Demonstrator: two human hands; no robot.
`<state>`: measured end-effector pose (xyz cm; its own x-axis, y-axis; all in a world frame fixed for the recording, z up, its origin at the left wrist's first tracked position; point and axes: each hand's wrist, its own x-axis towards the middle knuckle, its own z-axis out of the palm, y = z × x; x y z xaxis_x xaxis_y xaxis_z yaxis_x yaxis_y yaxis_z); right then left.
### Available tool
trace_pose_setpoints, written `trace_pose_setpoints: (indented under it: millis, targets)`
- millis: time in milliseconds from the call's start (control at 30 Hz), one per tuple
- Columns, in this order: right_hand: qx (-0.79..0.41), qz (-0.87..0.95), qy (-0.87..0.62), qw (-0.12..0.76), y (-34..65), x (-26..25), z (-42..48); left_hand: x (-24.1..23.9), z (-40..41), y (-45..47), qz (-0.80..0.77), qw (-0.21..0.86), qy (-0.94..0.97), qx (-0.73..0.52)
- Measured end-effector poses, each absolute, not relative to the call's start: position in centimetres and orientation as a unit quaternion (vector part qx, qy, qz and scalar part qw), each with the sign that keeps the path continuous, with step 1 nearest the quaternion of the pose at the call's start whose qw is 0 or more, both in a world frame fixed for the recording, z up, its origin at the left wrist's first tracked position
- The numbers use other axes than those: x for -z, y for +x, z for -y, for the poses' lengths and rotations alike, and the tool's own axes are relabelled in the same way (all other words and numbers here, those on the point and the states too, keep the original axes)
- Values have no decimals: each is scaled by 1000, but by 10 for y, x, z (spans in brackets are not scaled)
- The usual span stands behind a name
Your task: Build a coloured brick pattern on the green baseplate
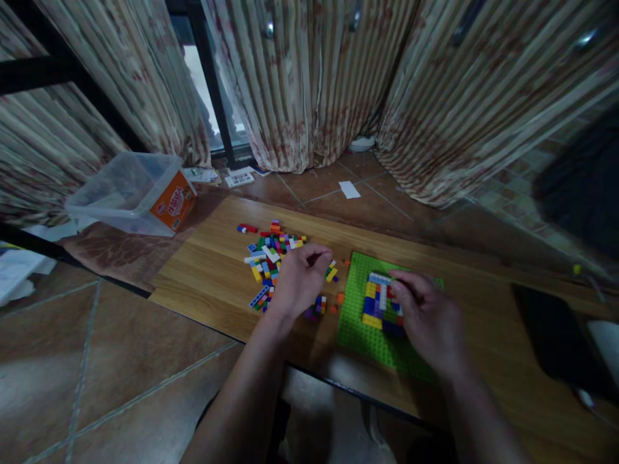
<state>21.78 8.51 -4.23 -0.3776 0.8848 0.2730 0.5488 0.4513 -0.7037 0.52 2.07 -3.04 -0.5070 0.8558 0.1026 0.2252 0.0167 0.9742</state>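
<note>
My left hand (305, 276) hovers at the right side of a loose pile of toy bricks (269, 252). Its thumb and forefinger are pinched together, and whatever sits between them is too small or hidden to make out. A green baseplate (354, 296) lies on the table, carrying a low block of blue, yellow, white and red bricks (371, 306). Over the right part of that block is my right hand (430, 319), fingers drawn together at its upper right edge. The hand hides some of the bricks, and I cannot see what its fingertips hold.
Several orange bricks (340, 298) lie between pile and baseplate. A dark flat device (556, 332) rests on the wooden table (193, 277) at right. On the floor stand a clear plastic bin (120, 193) with an orange label and a white paper (349, 189). Curtains (309, 77) hang behind.
</note>
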Motion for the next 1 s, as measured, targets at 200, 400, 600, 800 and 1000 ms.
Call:
trace_pose_setpoints:
  millis: [200, 400, 600, 800, 1000]
  targets:
    - [-291, 789, -459, 286, 243, 44, -91, 31, -25, 20, -660, 270, 467, -524]
    - [-257, 834, -412, 264, 251, 48, -91, 33, -30, 31, -650, 281, 501, -498]
    - [-223, 858, -371, 277, 251, 60, -89, 36, -32, 33, -653, 278, 501, -495]
    - [-227, 848, -377, 295, 248, 61, -88, 35, -31, 31, -650, 277, 506, -496]
    - [-243, 838, -386, 301, 247, 62, -87, 33, -31, 31, -651, 280, 504, -494]
